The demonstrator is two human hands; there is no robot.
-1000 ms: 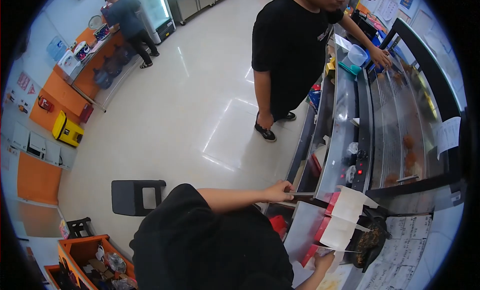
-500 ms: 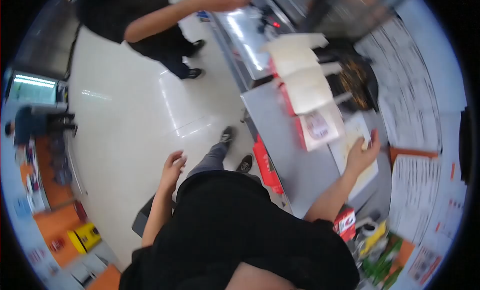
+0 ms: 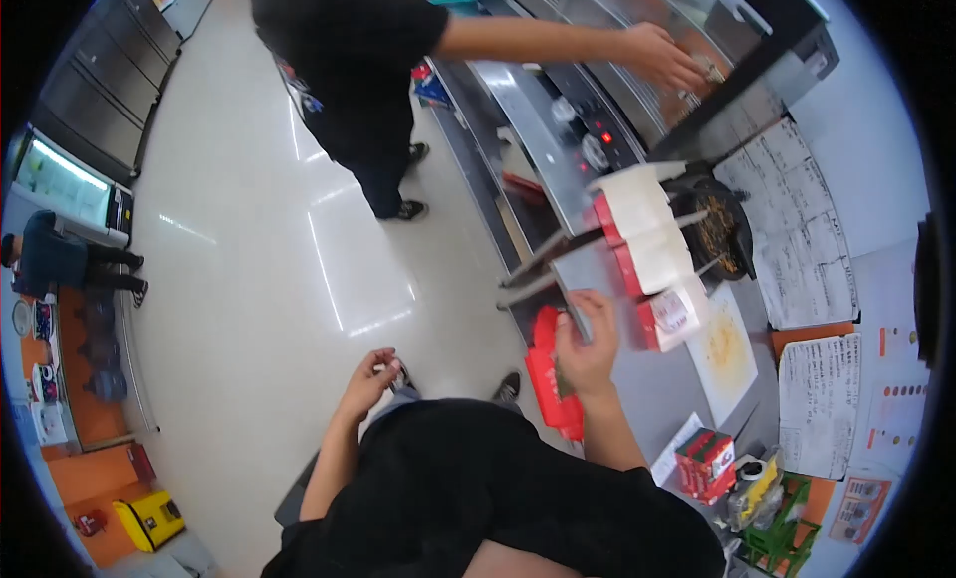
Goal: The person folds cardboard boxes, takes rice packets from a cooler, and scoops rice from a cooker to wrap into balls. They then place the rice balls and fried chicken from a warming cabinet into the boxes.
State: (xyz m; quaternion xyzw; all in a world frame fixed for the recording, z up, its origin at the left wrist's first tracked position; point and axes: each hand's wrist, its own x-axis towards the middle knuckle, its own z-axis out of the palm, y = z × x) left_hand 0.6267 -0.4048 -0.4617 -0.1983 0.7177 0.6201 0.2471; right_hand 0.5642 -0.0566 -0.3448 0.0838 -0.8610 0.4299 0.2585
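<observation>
My right hand (image 3: 588, 351) is over the near edge of the grey counter (image 3: 637, 389), thumb and bent fingers apart, with nothing visible held. Just beneath it hangs a bright red plastic holder (image 3: 548, 374) at the counter's side. My left hand (image 3: 372, 377) hovers above the floor at my left side, fingers loosely curled and apart, apparently holding nothing. Beyond my right hand stand red-and-white cartons (image 3: 647, 244) with lids raised, the closest one bearing a round printed label. A white cutting board (image 3: 725, 354) with yellow-brown stains lies beside them.
Behind the cartons sits a black pan (image 3: 722, 230) of brown food. Small red-and-green boxes (image 3: 705, 463) are stacked at the near right. A co-worker (image 3: 349, 70) in black reaches toward a metal unit (image 3: 637, 60) ahead. Another person (image 3: 60, 254) stands far left.
My right hand has moved from over the cutting board back to the counter's near edge. My left hand has shifted slightly right and down. The co-worker's arm now stretches further right.
</observation>
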